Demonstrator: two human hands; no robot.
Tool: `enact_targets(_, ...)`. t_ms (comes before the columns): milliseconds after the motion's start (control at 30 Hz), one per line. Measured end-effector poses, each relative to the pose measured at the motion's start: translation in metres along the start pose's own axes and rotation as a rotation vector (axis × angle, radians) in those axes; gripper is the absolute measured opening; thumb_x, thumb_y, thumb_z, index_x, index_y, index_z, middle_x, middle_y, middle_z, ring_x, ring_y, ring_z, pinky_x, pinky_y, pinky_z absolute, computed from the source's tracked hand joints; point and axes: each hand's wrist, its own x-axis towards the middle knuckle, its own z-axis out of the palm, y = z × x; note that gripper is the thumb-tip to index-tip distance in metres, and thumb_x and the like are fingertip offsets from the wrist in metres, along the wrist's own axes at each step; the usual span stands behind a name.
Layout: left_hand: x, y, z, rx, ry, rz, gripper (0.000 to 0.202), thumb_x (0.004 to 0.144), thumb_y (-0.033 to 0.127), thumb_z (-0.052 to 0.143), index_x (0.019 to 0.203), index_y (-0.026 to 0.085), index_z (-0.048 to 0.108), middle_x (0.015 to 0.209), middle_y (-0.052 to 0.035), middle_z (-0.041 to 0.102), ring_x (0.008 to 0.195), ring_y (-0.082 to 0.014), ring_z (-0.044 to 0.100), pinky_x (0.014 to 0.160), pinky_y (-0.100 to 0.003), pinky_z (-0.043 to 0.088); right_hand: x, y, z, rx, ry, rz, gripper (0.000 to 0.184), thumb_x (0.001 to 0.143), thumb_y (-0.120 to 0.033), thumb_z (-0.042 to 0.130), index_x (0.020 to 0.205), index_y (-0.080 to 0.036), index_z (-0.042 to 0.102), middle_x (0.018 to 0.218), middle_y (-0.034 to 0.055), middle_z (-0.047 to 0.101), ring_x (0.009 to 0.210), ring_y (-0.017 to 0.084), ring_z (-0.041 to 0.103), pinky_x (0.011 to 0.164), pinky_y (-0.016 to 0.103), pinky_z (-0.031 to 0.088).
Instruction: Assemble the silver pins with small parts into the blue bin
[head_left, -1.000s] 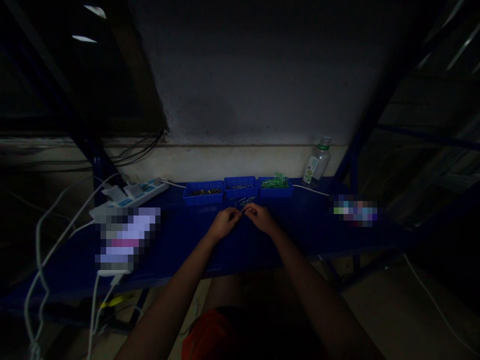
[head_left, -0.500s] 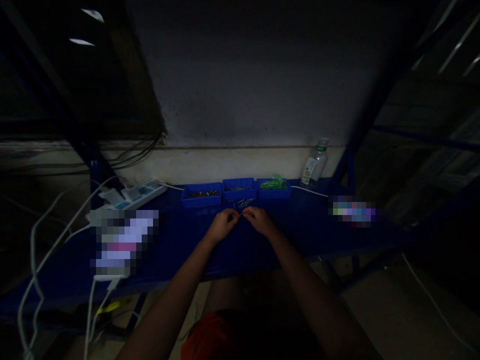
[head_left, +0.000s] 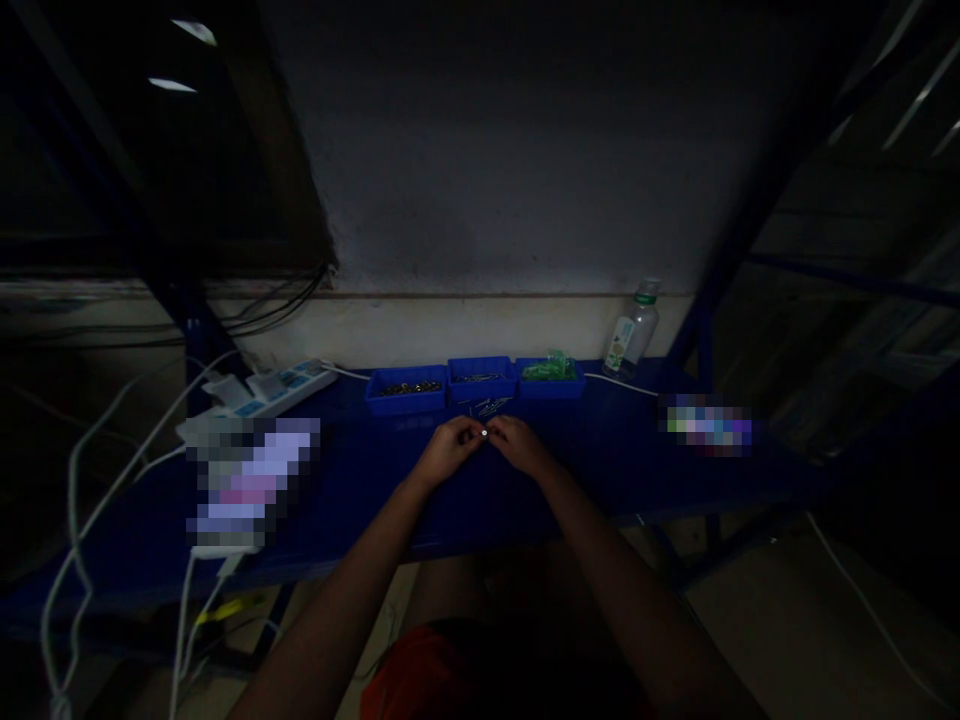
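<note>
My left hand and my right hand meet over the blue table, fingertips pinched together. Between them a small shiny metal piece catches the light; the fingers hide most of it, so its kind is unclear. Just beyond my fingertips several thin metal pins lie loose on the table. Behind these stand three blue bins: the left bin with small brass-coloured metal parts, the middle bin with thin metal pieces, and the right bin with green plastic material.
A plastic bottle stands at the back right, against the wall. On the left lie a power strip, white cables and a blurred-out device. Another blurred-out object lies at the right of the blue table.
The fingertips of both hands have drawn slightly closer together. A thin piece showed between them before; now a bright round spot shows there. The view has shifted slightly.
</note>
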Motion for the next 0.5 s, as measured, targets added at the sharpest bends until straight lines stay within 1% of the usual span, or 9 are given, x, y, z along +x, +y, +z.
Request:
enact_targets(133, -0.0008, 0.0048, -0.002, 0.011, -0.022, 0.039, 0.025, 0.079, 0.035, 0.048, 0.085, 0.016, 0.063, 0.081, -0.0039, 0.058, 0.069, -0.0119, 0.05, 0.065, -0.024, 0.041, -0.0002, -0.0012, -0.0003, -0.031, -0.026, -0.028, 0.009, 0.08, -0.023, 0.051, 0.084, -0.02, 0.058, 0.078, 0.0011, 0.055, 0.077, 0.014, 0.047, 0.071, 0.025, 0.034)
enact_targets(233, -0.0008, 0.0047, -0.0009, 0.014, -0.029, 0.059, 0.024, 0.078, 0.035, 0.05, 0.086, 0.016, 0.064, 0.08, -0.0036, 0.057, 0.069, -0.0119, 0.05, 0.065, -0.023, 0.041, -0.0004, -0.0006, -0.0003, -0.04, -0.034, -0.044, 0.008, 0.08, -0.024, 0.052, 0.084, -0.02, 0.058, 0.077, 0.001, 0.054, 0.077, 0.014, 0.047, 0.07, 0.025, 0.033)
enact_targets(367, -0.0008, 0.0041, 0.0015, 0.025, -0.01, 0.078, 0.024, 0.076, 0.035, 0.053, 0.085, 0.016, 0.064, 0.077, -0.0028, 0.057, 0.068, -0.0119, 0.05, 0.064, -0.023, 0.04, -0.0008, 0.0008, 0.0003, -0.025, -0.032, -0.052, 0.007, 0.078, -0.022, 0.054, 0.084, -0.02, 0.057, 0.077, 0.0009, 0.053, 0.076, 0.014, 0.047, 0.069, 0.024, 0.033)
enact_targets(500, -0.0009, 0.0075, -0.0005, 0.024, 0.009, 0.074, 0.024, 0.078, 0.036, 0.051, 0.084, 0.017, 0.064, 0.078, -0.0027, 0.057, 0.068, -0.0117, 0.05, 0.064, -0.023, 0.04, -0.0006, 0.0002, 0.0001, -0.007, -0.017, -0.041, 0.007, 0.079, -0.022, 0.052, 0.082, -0.019, 0.058, 0.076, 0.001, 0.054, 0.076, 0.013, 0.047, 0.07, 0.025, 0.034)
